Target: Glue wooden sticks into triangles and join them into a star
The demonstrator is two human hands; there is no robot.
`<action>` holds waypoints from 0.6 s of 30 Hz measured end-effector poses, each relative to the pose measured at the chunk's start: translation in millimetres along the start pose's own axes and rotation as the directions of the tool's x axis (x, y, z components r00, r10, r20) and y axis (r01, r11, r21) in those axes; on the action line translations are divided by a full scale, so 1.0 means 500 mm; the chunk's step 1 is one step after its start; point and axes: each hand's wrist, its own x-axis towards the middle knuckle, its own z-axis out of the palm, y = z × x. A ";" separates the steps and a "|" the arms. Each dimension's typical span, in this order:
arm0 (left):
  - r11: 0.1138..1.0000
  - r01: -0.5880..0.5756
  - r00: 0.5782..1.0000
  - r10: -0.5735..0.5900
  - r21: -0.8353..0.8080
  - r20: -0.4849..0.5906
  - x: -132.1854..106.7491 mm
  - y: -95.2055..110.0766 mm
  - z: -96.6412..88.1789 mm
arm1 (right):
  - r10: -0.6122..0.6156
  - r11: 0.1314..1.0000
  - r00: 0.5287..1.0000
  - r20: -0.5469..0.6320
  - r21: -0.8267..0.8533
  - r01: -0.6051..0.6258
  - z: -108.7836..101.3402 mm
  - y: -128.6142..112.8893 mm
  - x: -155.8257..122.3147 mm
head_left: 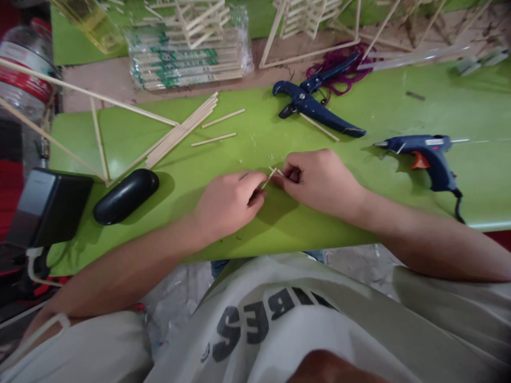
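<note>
Between finger and thumb, my left hand (231, 202) pinches a short thin wooden stick (268, 178) that slants up to the right. Opposite it, my right hand (325, 181) is closed on another small stick (279, 172), mostly hidden by the fingers. The two stick ends meet or cross between my hands; whether they are joined I cannot tell. Two short loose sticks (223, 118) lie beyond my left hand, beside a bundle of longer sticks (183, 130). A dark blue cutter (319, 103) rests past my right hand, with one stick under its handle.
A blue glue gun (427, 151) with a cord lies at the right. On the left are a black oval case (126, 197), a dark box-shaped device (51, 205) and a stick frame (96, 133). Packaged sticks (187, 58), purple string (339, 69) and stick structures line the back.
</note>
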 end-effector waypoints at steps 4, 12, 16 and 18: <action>0.998 0.069 0.998 -0.069 0.006 -0.004 0.004 0.005 -0.003 | -0.007 1.000 1.000 -0.014 0.010 0.007 0.000 0.001 0.002; 0.996 0.087 0.996 -0.087 -0.012 0.015 0.005 0.006 0.006 | -0.002 1.000 1.000 -0.022 0.020 0.002 0.006 0.002 0.001; 0.996 0.077 0.997 -0.077 -0.037 0.014 0.003 0.005 0.009 | 0.001 1.000 1.000 0.002 0.005 -0.001 0.007 -0.002 0.001; 0.996 0.078 0.997 -0.078 -0.034 0.016 0.004 0.003 0.009 | 0.002 1.000 1.000 0.014 0.001 -0.002 0.006 -0.003 0.002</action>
